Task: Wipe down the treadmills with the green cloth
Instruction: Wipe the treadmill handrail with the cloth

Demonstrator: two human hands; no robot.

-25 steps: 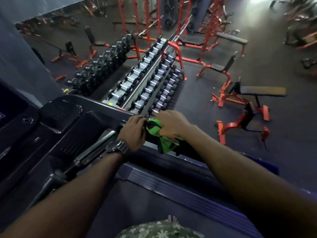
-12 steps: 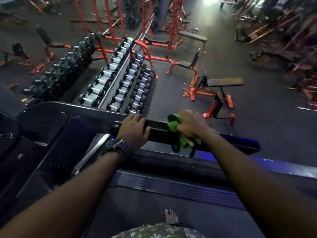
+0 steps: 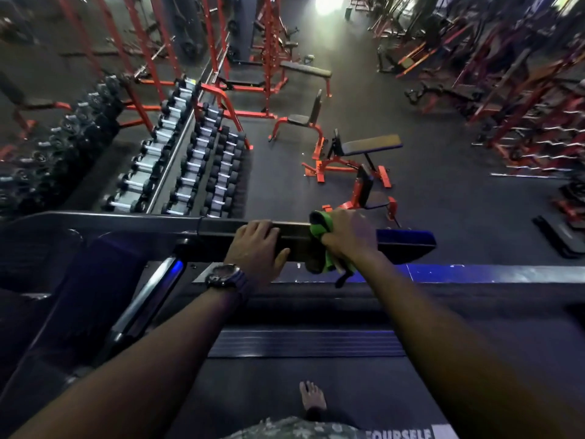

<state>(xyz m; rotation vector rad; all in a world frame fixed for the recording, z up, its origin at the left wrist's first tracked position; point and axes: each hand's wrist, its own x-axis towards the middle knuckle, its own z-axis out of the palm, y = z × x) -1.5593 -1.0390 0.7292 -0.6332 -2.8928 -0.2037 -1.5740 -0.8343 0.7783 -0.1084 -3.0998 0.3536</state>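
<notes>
Right hand (image 3: 349,234) grasps green cloth (image 3: 323,240) wrapped over the handrail (image 3: 294,239), short of its free right end. Left hand (image 3: 256,245) grips bare rail just beside; floor beyond lies open.

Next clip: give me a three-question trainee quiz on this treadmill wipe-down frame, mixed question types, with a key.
1. True or false: the left hand holds the green cloth.
2. The right hand presses the cloth against: A) the belt, B) the handrail, C) a dumbbell.
3. Fill in: the left wrist wears a ____.

Key:
1. False; the right hand holds it.
2. B.
3. Watch.
</notes>
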